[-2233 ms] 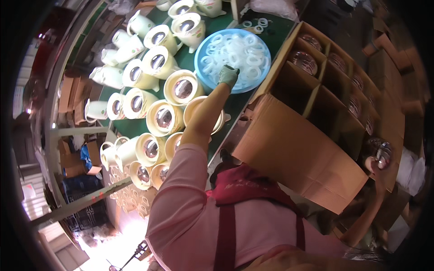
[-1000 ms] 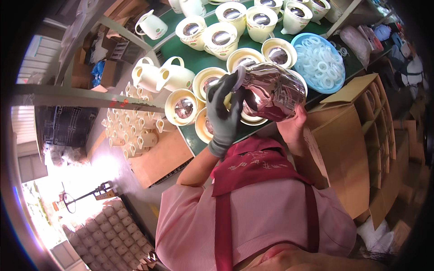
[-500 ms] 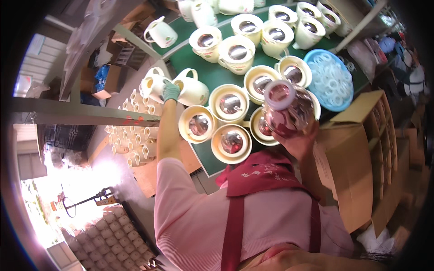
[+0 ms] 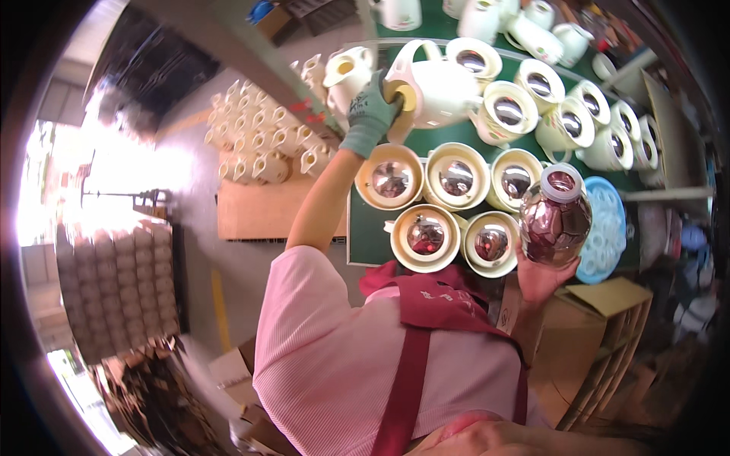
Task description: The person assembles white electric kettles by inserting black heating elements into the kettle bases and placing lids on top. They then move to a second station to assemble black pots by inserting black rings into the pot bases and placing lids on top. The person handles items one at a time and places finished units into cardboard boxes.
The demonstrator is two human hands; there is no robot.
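Observation:
My left hand (image 4: 370,115), in a grey-green glove, grips the rim of a white jug body (image 4: 441,91). That jug lies tilted, its yellowish mouth facing the glove and its looped handle upward. Another white jug (image 4: 348,70) stands just beyond the glove. My bare right hand (image 4: 538,280) holds a mirrored glass flask liner (image 4: 553,228) from below, upright, with a pale ring (image 4: 561,182) around its neck. Between my hands, several cream jug bodies (image 4: 456,176) stand on the green table (image 4: 365,235), with round mirrored surfaces showing in their openings.
A blue basin (image 4: 604,228) of translucent rings lies right of the liner. More cream jugs (image 4: 572,121) fill the table's far side. Several jugs (image 4: 255,129) stand on a low board at left, behind a metal post (image 4: 251,72). A divided cardboard box (image 4: 566,342) is near my right arm.
My view has turned, shifting the scene. My left hand now pulls one white jug up and tilts it toward me. The right hand still holds the liner, now further right.

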